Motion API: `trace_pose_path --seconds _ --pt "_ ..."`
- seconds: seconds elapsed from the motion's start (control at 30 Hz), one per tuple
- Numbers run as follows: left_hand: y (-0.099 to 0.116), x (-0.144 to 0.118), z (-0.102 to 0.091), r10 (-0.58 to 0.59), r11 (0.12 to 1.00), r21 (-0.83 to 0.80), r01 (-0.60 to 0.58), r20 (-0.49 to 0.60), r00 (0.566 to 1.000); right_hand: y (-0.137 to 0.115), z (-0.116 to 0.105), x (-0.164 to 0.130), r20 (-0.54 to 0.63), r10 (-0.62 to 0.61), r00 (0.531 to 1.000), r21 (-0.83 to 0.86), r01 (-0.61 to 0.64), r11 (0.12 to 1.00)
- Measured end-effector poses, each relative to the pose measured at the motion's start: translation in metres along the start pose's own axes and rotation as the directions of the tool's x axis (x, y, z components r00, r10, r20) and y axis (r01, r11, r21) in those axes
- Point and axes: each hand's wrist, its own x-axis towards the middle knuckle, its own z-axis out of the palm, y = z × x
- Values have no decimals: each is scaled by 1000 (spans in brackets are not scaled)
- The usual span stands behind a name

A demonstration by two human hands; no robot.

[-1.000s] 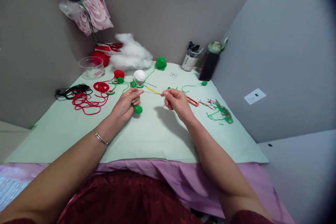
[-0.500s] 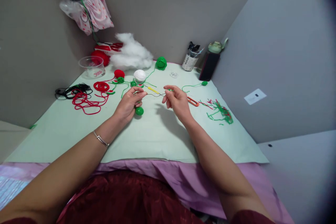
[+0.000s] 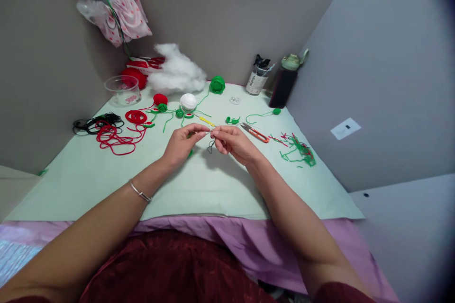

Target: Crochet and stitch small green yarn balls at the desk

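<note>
My left hand [image 3: 182,146] is closed in a pinch, thumb and forefinger meeting my right hand's fingertips. My right hand [image 3: 232,143] pinches too, and a small loop of black thread [image 3: 211,147] hangs below its fingertips. A thin, pale sliver shows where the fingertips meet; I cannot tell what it is. Partly hidden by my left hand is a small green ball [image 3: 191,153]. Beyond the hands lies a crochet hook with a yellow handle [image 3: 206,121]. Orange-handled thread snips [image 3: 256,133] lie to the right of my right hand.
Red yarn [image 3: 115,138] and black cord [image 3: 97,124] lie loose at left, yarn scraps [image 3: 300,150] at right. Behind are white stuffing [image 3: 177,73], a white ball [image 3: 188,102], a green yarn ball [image 3: 217,84], a clear tub [image 3: 123,91], a pen cup [image 3: 256,81] and a bottle [image 3: 283,86].
My hands have come together, fingertip to fingertip. The black thread that stretched between them now hangs as a loop. The snips and green pieces behind my right hand have come into view.
</note>
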Motion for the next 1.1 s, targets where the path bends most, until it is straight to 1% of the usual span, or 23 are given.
trace_pose_path --seconds 0.07,0.1,0.17,0.27,0.37,0.43,0.5,0.57,0.63,0.67,0.7,0.73,0.77,0.8,0.87,0.93,1.0,1.03,1.1 --pt "0 -1 1 2 998 68 -6 71 998 -1 -1 0 -5 -1 1000 -8 1 1000" --pt "0 -2 1 -16 997 78 8 99 995 -1 -2 0 -8 -3 1000 -13 3 1000" --pt "1 -2 1 -71 997 45 65 136 988 0 -3 1 -22 -14 1000 -30 13 999" --pt "3 -1 -1 -155 974 -128 184 210 965 0 -3 1 -88 -50 995 -83 43 996" --pt "6 2 -4 -194 885 -365 287 270 943 2 0 2 -153 -116 982 -160 91 983" --pt "8 5 -7 -208 801 -504 322 270 940 6 5 2 -167 -179 970 -237 136 962" --pt "9 8 -10 -230 716 -616 330 238 944 12 12 1 -155 -255 954 -347 189 919" --pt "10 11 -12 -254 658 -687 308 183 950 18 18 -1 -93 -327 940 -494 242 835" --pt "10 12 -13 -267 647 -710 278 131 955 23 23 -4 3 -375 927 -629 294 719" --pt "10 12 -13 -268 659 -703 267 112 957 23 25 -5 47 -386 921 -675 315 667" --pt "9 11 -13 -264 681 -685 257 98 960 23 27 -6 81 -388 918 -700 330 633" --pt "8 11 -12 -257 715 -654 247 83 963 22 28 -8 105 -382 918 -703 340 625" --pt "7 10 -11 -246 761 -604 237 69 967 20 29 -9 119 -366 923 -686 342 642" --pt "6 8 -10 -231 817 -532 222 52 972 18 30 -10 125 -341 932 -649 337 682" --pt "5 5 -6 -167 928 -336 159 4 986 12 29 -11 110 -293 950 -518 307 798" --pt "5 0 -2 -33 992 -126 31 -13 999 5 25 -11 46 -264 963 -353 263 898" --pt "6 -4 2 115 993 18 -115 41 993 0 19 -9 -45 -245 969 -228 229 946" --pt "6 -6 3 160 985 59 -165 79 984 -2 16 -8 -83 -232 969 -190 213 958" --pt "6 -7 4 181 976 97 -193 119 976 -5 10 -6 -134 -194 972 -145 175 974"
